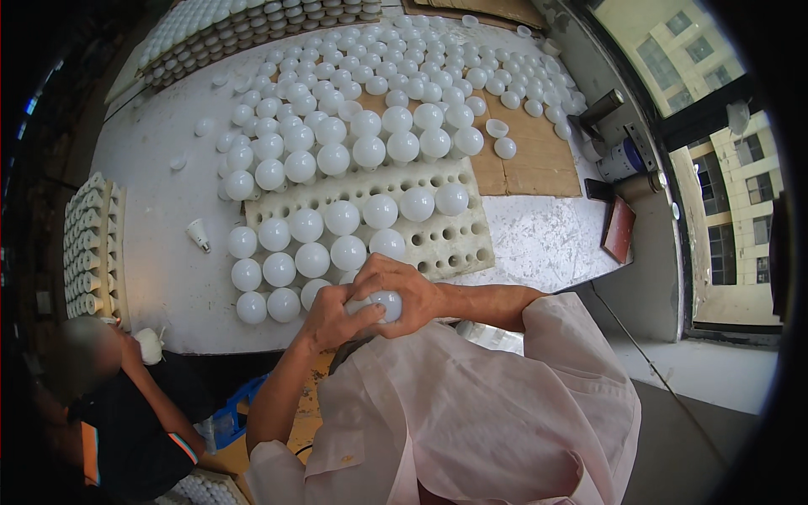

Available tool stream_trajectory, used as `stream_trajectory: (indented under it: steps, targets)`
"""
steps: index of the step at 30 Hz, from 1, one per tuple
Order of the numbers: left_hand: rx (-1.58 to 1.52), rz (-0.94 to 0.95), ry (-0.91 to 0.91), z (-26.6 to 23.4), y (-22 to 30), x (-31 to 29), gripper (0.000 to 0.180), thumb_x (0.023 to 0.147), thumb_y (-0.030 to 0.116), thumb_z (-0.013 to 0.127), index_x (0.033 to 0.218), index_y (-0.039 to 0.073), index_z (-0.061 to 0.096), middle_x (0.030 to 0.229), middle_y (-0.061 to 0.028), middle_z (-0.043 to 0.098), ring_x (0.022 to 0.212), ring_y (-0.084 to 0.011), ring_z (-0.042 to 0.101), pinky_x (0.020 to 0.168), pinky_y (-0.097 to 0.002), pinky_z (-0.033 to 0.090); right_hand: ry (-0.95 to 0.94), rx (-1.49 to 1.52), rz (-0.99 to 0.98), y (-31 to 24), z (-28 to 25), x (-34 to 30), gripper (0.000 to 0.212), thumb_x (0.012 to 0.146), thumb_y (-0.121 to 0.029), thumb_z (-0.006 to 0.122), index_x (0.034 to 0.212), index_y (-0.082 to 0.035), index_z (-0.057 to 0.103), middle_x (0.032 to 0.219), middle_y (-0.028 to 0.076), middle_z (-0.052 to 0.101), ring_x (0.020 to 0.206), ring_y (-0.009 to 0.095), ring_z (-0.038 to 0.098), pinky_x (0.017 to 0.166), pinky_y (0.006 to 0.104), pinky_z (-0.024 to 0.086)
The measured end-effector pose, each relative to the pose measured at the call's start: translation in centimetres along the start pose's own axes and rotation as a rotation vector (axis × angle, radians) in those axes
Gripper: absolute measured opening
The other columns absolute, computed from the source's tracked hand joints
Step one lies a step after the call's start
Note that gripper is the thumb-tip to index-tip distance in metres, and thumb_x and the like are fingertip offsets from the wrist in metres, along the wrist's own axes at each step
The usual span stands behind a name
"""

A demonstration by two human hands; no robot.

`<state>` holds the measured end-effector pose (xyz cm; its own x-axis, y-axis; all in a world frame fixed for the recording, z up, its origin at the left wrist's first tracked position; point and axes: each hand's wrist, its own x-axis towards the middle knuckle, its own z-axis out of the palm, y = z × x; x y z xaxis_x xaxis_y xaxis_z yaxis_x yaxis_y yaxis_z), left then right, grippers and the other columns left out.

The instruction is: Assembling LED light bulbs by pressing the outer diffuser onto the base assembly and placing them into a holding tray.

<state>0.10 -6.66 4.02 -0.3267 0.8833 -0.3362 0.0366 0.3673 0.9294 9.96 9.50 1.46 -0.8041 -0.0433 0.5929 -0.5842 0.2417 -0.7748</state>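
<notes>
My left hand [335, 318] and right hand [402, 290] are both clasped around one white bulb [385, 305], held at the near edge of the white table [160, 219], just in front of the foam tray [438, 244] of bulbs.

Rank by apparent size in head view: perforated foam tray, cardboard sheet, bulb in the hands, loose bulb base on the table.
1. perforated foam tray
2. cardboard sheet, partly covered by bulbs, so its margin is unsure
3. bulb, held by left hand and right hand
4. loose bulb base
</notes>
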Motion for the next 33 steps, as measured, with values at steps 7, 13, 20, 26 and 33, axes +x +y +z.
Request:
stream_trajectory:
  steps: [7,13,20,26,33]
  targets:
    - [-0.233,-0.11,-0.035,0.0,-0.5,0.5,0.047,0.078,0.034,0.066,0.091,-0.011,0.064,0.072,-0.0117,0.065,0.055,-0.0149,0.062,0.043,-0.0242,0.049,0.009,0.007,0.163,0.4,0.3,-0.7,0.053,0.057,-0.011,0.08,0.106,-0.007,0.059,0.1,0.009,0.06,0.093,0.027,0.058,0.08,0.0362,0.048]
    - [-0.162,-0.13,-0.053,0.1,-1.0,0.4,0.049,0.077,0.035,0.067,0.093,-0.011,0.064,0.072,-0.0122,0.065,0.055,-0.0151,0.062,0.044,-0.0247,0.049,-0.048,0.012,0.171,-0.2,0.5,-0.9,0.062,0.057,-0.01,0.084,0.112,-0.006,0.056,0.107,0.012,0.057,0.1,0.027,0.057,0.084,0.0367,0.049]
    - [-0.165,-0.124,-0.052,0.7,-0.2,-0.3,0.05,0.075,0.035,0.068,0.094,-0.011,0.063,0.072,-0.0127,0.065,0.056,-0.0154,0.063,0.045,-0.0247,0.051,-0.171,-0.024,0.161,-0.5,-0.1,-0.7,0.061,0.058,-0.008,0.079,0.113,-0.007,0.054,0.103,0.012,0.056,0.098,0.029,0.055,0.082,0.0381,0.047]
    - [-0.085,-0.129,-0.088,0.7,0.0,-0.2,0.043,0.071,0.029,0.07,0.088,-0.01,0.062,0.072,-0.0115,0.064,0.054,-0.0146,0.061,0.046,-0.0253,0.05,0.0,-0.003,0.134,0.1,0.9,-1.8,0.049,0.056,-0.005,0.074,0.101,-0.006,0.055,0.097,0.012,0.057,0.089,0.029,0.057,0.077,0.0376,0.048]
    - [-0.051,-0.236,-0.005,1.9,2.0,-0.1,0.043,0.068,0.027,0.069,0.086,-0.012,0.062,0.071,-0.013,0.063,0.053,-0.0148,0.061,0.044,-0.0245,0.05,0.007,0.009,0.116,-0.3,0.3,-1.5,0.045,0.054,-0.006,0.068,0.097,-0.005,0.055,0.094,0.011,0.058,0.087,0.027,0.057,0.074,0.0361,0.049]
